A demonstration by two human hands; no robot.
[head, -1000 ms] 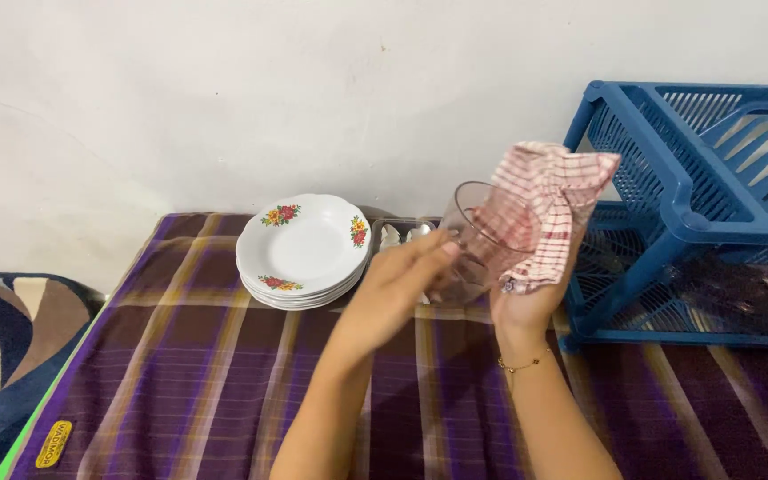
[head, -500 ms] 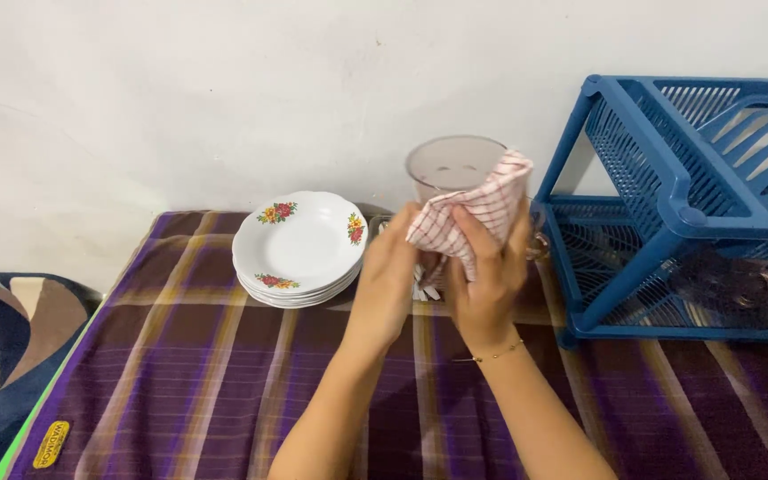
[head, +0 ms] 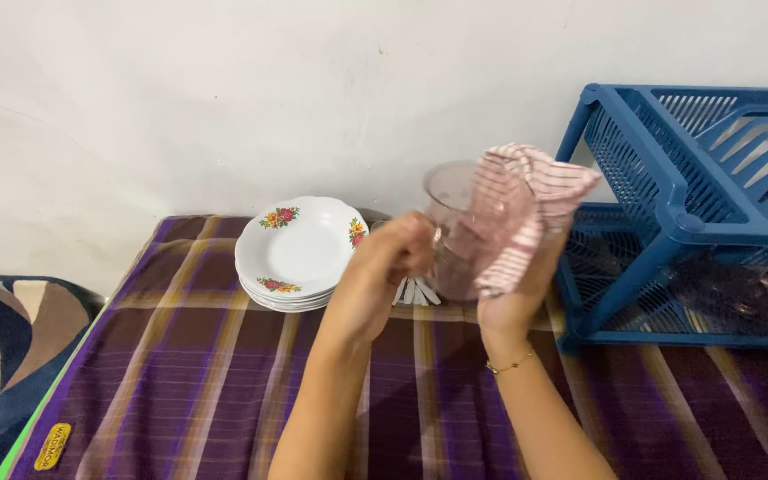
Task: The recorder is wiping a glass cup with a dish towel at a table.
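Head view, centre of frame: a clear, smooth-walled drinking glass [head: 452, 233] held above the table, tilted with its rim toward the upper left. The left hand [head: 382, 271] is closed around the near side of the glass, fingers curled onto its wall. The right hand [head: 516, 293] is closed on a soft red-and-white checked cotton cloth [head: 517, 213], which is bunched against the right side of the glass and folds over its rim; how far the cloth reaches inside cannot be told.

To dry well, judged from this grip: the left hand should keep a firm hold low on the slippery wall while the cloth is pressed flat and turned around it, without squeezing the thin rim.

Left of centre, a stack of glossy white round plates with floral rims [head: 302, 251] rests on a purple striped woven tablecloth [head: 188, 373]. Pale cutlery [head: 415, 292] lies just beside the stack, partly hidden behind the hands. At right stands a rigid blue slatted plastic dish rack [head: 668, 213].
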